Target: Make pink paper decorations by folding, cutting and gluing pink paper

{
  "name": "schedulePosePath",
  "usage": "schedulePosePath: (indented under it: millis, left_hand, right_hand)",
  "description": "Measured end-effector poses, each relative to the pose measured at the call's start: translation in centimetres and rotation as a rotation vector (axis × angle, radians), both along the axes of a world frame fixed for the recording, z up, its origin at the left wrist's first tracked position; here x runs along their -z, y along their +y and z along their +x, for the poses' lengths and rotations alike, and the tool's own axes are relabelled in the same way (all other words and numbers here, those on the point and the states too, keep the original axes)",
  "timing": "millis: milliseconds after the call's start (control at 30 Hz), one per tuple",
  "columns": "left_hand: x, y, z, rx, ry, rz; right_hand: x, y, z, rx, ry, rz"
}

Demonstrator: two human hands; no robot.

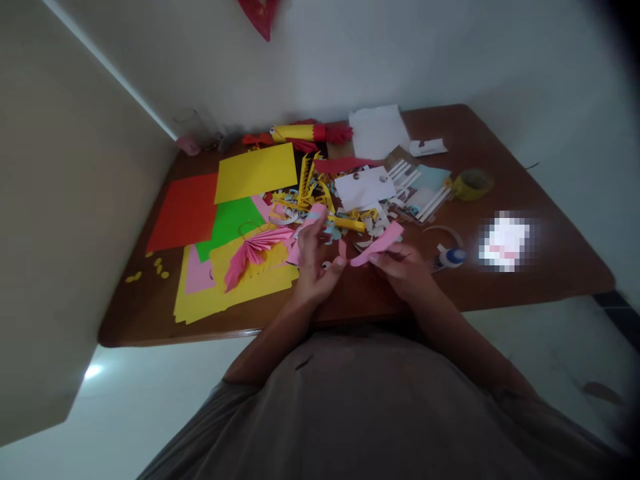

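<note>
My left hand (314, 267) is closed around a pink paper roll (316, 212). Fingers cover most of the roll, and a small round eye (326, 265) shows by the thumb. Between the thumb and fingers of my right hand (404, 267) is a curved pink paper strip (381, 244), its lower end close to the left thumb. A small reddish-pink piece (343, 249) stands at the left thumb tip; I cannot tell what it is fixed to. Left of the hands, a pleated pink paper fan (253, 250) lies on yellow sheets (235, 303).
Paper scraps (320, 193) heap up beyond my hands. Red (183, 210), yellow (257, 172) and green sheets (233, 227) lie left. A yellow-and-red paper tube figure (295, 133) sits at the back. To the right are a glue bottle (450, 258), a tape roll (471, 185) and a blurred bright patch (505, 241).
</note>
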State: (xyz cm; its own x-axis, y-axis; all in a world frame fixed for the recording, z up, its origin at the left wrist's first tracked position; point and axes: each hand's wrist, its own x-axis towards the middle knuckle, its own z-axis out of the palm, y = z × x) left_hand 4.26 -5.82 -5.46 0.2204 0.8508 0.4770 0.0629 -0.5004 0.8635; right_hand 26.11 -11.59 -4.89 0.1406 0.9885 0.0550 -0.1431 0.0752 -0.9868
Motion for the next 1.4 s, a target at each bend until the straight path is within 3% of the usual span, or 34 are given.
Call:
schedulePosePath:
  millis: [67,100,167,233,500,667,900,1133,1300,1400]
  left_hand:
    - [-0.6,-0.1,-0.2,0.024,0.072,0.076]
    - [-0.8,-0.2,-0.2,0.071,0.078,0.039]
    - [-1.3,-0.6,0.3,0.16,0.041,-0.119]
    - [-1.5,-1.0,0.9,0.169,-0.026,-0.269]
    - [-1.2,-1.1,1.4,0.1,-0.123,-0.432]
    - [-0.8,-0.8,1.2,0.108,-0.148,-0.504]
    - [0.0,-0.9,1.2,0.229,-0.196,-0.639]
    - [-0.3,-1.0,1.5,0.359,-0.288,-0.743]
    - [-0.6,-1.1,1.6,0.364,-0.254,-0.913]
    - [-0.5,-1.2,1.6,0.37,-0.248,-0.911]
  right_hand:
    - [-0.2,0.1,-0.4,-0.063,0.112,-0.103]
    - [-0.3,0.2,-0.6,-0.095,0.134,-0.133]
    - [-0.6,0.5,-0.7,-0.125,0.132,-0.152]
    - [-0.9,0.6,-0.8,-0.116,0.092,-0.133]
    - [-1.0,0.4,-1.4,0.101,-0.239,0.129]
    - [-0.9,0.6,-1.1,0.081,-0.488,0.374]
    - [0.1,0.6,0.0,0.07,-0.873,0.631]
    - [0.6,0.6,0.3,0.165,-0.944,0.737]
    - [0.5,0.6,0.0,0.313,-0.912,0.713]
    - [0.5,0.5,0.1,0.322,-0.908,0.687]
